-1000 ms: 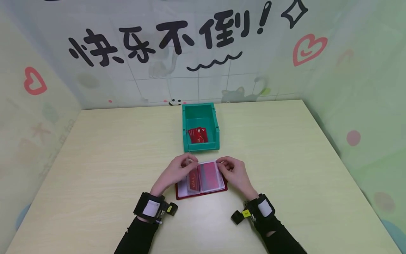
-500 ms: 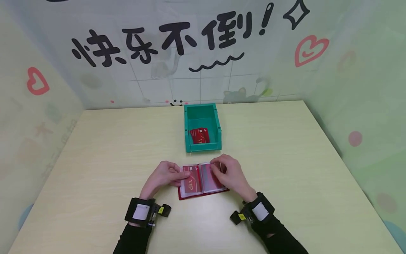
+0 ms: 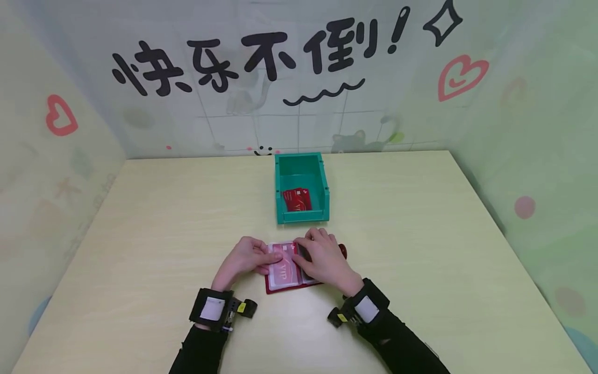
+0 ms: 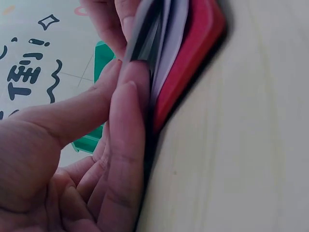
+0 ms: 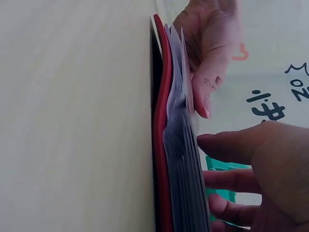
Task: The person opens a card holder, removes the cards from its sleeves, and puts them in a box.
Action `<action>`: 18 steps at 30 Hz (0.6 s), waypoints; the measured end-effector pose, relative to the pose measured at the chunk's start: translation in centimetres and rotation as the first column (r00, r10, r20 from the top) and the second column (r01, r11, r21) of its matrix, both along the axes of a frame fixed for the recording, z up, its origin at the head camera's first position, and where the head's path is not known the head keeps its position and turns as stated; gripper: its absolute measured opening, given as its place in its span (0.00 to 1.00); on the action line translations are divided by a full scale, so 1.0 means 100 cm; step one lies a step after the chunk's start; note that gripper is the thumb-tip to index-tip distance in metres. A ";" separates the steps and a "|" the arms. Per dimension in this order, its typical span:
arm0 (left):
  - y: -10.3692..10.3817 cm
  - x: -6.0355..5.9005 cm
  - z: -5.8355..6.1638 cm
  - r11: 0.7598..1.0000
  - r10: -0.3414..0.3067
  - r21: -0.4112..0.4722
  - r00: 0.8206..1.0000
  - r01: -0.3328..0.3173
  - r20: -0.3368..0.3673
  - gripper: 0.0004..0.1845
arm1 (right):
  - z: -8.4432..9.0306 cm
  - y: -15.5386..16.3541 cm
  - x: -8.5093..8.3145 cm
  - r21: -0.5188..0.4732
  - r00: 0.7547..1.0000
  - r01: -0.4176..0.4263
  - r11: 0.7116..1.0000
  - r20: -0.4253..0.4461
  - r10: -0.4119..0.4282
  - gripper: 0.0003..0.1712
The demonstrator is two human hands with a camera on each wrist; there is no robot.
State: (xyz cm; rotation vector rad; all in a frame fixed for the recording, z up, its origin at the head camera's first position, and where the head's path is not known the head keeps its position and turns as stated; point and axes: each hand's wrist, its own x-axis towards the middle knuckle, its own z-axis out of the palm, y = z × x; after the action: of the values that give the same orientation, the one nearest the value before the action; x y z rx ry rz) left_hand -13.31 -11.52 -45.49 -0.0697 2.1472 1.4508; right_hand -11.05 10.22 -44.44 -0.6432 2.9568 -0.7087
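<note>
Holding a red card holder (image 3: 291, 270) open on the table (image 3: 420, 249), both hands on its pages.

Left hand (image 3: 244, 258): fingers straight and pressed together, flat on the left page over a red card (image 3: 283, 270). Right hand (image 3: 322, 259): fingers loosely spread, resting on the clear sleeves (image 5: 186, 183) of the right page. Holder lies at near centre, just near of the green bin (image 3: 301, 188); more red cards (image 3: 297, 199) lie inside the bin.
</note>
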 end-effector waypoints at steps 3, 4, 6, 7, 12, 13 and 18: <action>0.001 0.000 0.000 1.000 -0.001 -0.001 1.000 0.001 0.006 0.14 | -0.004 -0.002 -0.002 -0.055 0.999 0.037 0.998 0.018 -0.036 0.21; 0.001 0.000 0.000 1.000 -0.004 -0.002 1.000 0.004 0.006 0.14 | -0.006 -0.003 -0.002 -0.081 0.998 0.051 0.995 0.026 -0.049 0.20; 0.001 0.001 -0.001 1.000 0.000 -0.001 1.000 0.000 0.006 0.14 | -0.008 -0.003 -0.003 -0.144 0.996 0.083 0.986 0.049 -0.077 0.18; 0.001 0.001 -0.001 1.000 0.002 -0.003 1.000 -0.002 0.007 0.14 | -0.010 -0.003 -0.004 -0.170 0.994 0.098 0.981 0.061 -0.088 0.17; 0.002 0.001 -0.001 1.000 0.003 -0.003 1.000 -0.003 0.004 0.14 | -0.011 -0.005 -0.008 -0.232 0.986 0.138 0.963 0.120 -0.113 0.14; 0.002 0.001 -0.001 1.000 0.003 -0.002 1.000 -0.003 0.003 0.14 | -0.010 -0.005 -0.009 -0.230 0.985 0.139 0.963 0.129 -0.111 0.14; 0.001 0.001 0.001 1.000 -0.009 0.002 1.000 0.009 -0.005 0.14 | -0.005 -0.005 -0.016 -0.213 0.976 0.158 0.964 0.184 -0.119 0.13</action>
State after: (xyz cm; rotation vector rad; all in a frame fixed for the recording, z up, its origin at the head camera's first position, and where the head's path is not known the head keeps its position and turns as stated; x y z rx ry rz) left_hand -13.22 -11.41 -45.40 -0.0554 2.1470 1.4500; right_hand -12.68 9.76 -44.95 -0.3640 2.8069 -1.0676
